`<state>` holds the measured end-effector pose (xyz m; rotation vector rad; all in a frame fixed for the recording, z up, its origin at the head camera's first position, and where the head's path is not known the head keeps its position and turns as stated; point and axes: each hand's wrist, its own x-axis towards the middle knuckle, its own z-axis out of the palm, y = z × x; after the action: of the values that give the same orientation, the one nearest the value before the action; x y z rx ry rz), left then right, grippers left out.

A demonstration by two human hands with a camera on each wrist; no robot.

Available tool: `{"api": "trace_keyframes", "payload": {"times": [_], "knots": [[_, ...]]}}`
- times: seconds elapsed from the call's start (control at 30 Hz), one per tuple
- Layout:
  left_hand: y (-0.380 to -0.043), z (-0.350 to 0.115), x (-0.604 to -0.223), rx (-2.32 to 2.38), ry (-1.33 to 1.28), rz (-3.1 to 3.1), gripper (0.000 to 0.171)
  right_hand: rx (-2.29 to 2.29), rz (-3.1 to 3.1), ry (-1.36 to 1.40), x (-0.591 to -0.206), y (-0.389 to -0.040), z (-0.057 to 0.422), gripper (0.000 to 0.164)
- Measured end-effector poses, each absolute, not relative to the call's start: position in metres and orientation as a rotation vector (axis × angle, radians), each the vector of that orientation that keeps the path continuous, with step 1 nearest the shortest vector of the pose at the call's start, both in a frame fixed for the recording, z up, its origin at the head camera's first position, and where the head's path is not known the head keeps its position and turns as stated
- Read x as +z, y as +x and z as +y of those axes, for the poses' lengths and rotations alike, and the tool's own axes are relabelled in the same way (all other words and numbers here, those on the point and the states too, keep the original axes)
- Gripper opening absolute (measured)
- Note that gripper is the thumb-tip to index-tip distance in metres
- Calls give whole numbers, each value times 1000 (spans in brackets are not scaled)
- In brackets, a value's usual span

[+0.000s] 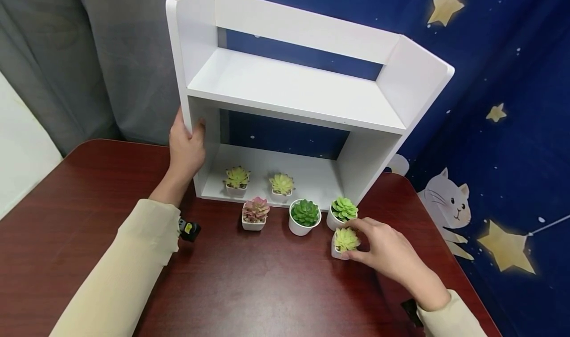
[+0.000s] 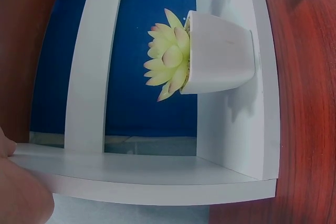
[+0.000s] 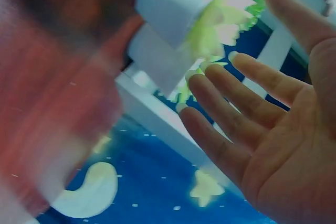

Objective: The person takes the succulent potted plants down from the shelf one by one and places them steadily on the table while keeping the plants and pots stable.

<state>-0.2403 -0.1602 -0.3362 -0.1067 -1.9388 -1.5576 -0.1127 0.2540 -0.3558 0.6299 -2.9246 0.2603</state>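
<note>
A white two-tier shelf stands on the table, and my left hand grips the edge of its left side panel. On its lower board are two yellow-green potted succulents, one at left and one nearer the middle. In front of the shelf stand a pink succulent, a dark green one and a bright green one. My right hand is beside a yellow-green succulent in a white square pot, thumb and fingers spread around it. In the right wrist view those fingers look extended.
The dark red table has a rounded edge at left and right. Behind it hang a grey curtain and a blue curtain printed with stars and a cat. The shelf's upper board holds no pots.
</note>
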Motion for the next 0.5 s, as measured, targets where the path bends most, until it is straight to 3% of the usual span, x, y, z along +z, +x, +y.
{"api": "trace_keyframes", "payload": {"times": [0.2,0.5], "knots": [[-241,-159,-336,-1552,-111,-1942,45,277,-2834,695,-339,-117,243,43],[-241,-161,-337,-1549,-92,-1948,45,359,-2837,832,-317,-135,225,40]]}}
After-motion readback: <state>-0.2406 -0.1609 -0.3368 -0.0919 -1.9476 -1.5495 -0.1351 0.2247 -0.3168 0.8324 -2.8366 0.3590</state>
